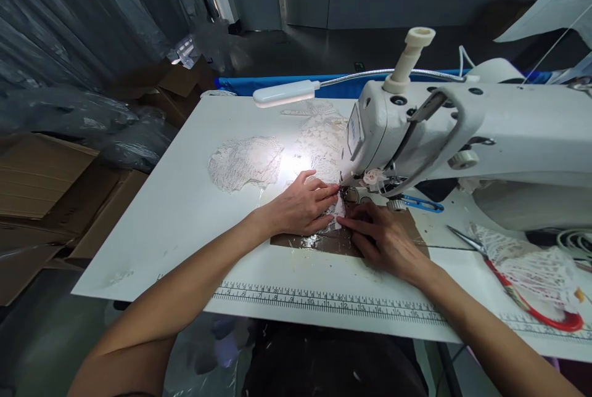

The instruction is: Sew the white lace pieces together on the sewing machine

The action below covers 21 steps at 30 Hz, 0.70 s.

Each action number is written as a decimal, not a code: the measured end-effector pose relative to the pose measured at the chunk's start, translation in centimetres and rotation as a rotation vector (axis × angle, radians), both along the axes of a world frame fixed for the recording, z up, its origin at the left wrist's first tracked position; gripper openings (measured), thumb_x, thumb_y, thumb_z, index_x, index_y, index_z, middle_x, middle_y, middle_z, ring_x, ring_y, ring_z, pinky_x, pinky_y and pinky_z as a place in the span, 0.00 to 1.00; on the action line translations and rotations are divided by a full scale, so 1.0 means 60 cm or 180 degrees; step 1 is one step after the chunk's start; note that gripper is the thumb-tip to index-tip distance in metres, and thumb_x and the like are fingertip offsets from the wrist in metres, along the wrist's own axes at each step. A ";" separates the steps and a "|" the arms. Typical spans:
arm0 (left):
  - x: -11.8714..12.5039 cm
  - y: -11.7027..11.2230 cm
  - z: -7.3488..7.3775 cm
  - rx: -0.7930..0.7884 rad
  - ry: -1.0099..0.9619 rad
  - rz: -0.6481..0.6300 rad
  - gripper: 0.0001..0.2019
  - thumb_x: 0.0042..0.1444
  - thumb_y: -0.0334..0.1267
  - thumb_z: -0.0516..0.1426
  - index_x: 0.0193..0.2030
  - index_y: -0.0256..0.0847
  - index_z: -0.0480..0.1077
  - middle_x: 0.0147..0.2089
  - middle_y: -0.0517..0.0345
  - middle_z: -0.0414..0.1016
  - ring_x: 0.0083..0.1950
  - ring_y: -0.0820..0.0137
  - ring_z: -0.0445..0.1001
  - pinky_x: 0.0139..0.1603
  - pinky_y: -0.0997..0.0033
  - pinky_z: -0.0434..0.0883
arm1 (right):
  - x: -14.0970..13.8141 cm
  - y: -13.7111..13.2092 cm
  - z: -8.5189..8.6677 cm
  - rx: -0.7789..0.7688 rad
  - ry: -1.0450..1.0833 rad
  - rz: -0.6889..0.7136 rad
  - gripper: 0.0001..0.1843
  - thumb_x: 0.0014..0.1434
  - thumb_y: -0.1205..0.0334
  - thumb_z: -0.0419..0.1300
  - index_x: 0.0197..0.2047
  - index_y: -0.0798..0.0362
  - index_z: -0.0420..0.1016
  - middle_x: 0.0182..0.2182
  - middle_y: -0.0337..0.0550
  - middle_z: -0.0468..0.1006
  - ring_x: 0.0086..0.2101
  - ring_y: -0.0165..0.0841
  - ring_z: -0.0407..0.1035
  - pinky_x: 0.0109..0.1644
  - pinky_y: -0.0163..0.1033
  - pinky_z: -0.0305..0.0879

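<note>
A white lace piece (338, 207) lies under the needle area of the white sewing machine (370, 132). My left hand (308, 204) is spread flat over the lace, fingertips close to the presser foot. From the other side, my right hand (382, 237) reaches in with its index fingertip touching the lace's edge. The thumb of that hand stands apart from the index finger, and its other fingers bend near the machine bed. Beneath both hands is a brown, shiny sheet (296, 241) on the table. The needle itself is hidden.
More lace (247, 163) lies left of the machine under a lit lamp (287, 94). Red-handled scissors (522, 298) rest at right beside white netted lace (531, 261). A printed ruler (324, 304) runs along the front edge. Cardboard boxes (50, 181) stand at left.
</note>
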<state>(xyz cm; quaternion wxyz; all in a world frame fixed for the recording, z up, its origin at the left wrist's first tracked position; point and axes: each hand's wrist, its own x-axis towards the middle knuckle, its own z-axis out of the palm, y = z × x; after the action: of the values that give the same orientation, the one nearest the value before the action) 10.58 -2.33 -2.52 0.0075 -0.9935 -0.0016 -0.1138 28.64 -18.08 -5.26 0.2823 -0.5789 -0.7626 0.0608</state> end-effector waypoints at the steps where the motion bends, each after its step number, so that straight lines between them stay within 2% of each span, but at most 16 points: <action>1: 0.000 -0.001 0.001 0.0029 0.0015 0.0009 0.17 0.65 0.42 0.49 0.54 0.38 0.69 0.61 0.45 0.68 0.54 0.58 0.70 0.62 0.45 0.57 | 0.000 0.000 0.000 0.0019 0.0014 -0.0009 0.18 0.61 0.67 0.54 0.51 0.48 0.77 0.44 0.50 0.73 0.42 0.40 0.69 0.46 0.50 0.70; 13: 0.001 -0.011 0.003 0.0341 0.0037 0.0051 0.19 0.66 0.43 0.46 0.53 0.34 0.69 0.60 0.43 0.68 0.53 0.57 0.69 0.64 0.44 0.55 | 0.000 0.000 -0.003 0.0041 0.0111 -0.0050 0.18 0.59 0.68 0.55 0.51 0.47 0.78 0.45 0.49 0.72 0.42 0.40 0.69 0.46 0.51 0.70; 21: 0.004 -0.019 0.001 0.0380 -0.0050 0.0047 0.16 0.65 0.38 0.46 0.51 0.33 0.69 0.51 0.46 0.71 0.44 0.63 0.70 0.61 0.48 0.59 | 0.003 0.002 -0.007 0.0055 0.0172 0.0044 0.17 0.61 0.66 0.55 0.51 0.48 0.77 0.43 0.49 0.73 0.42 0.39 0.69 0.46 0.51 0.69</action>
<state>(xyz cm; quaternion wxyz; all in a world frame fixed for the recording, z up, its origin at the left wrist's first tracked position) 10.80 -3.48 -2.46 0.0675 -0.9903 -0.0023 -0.1214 28.84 -17.95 -5.69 0.3073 -0.5693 -0.7592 0.0718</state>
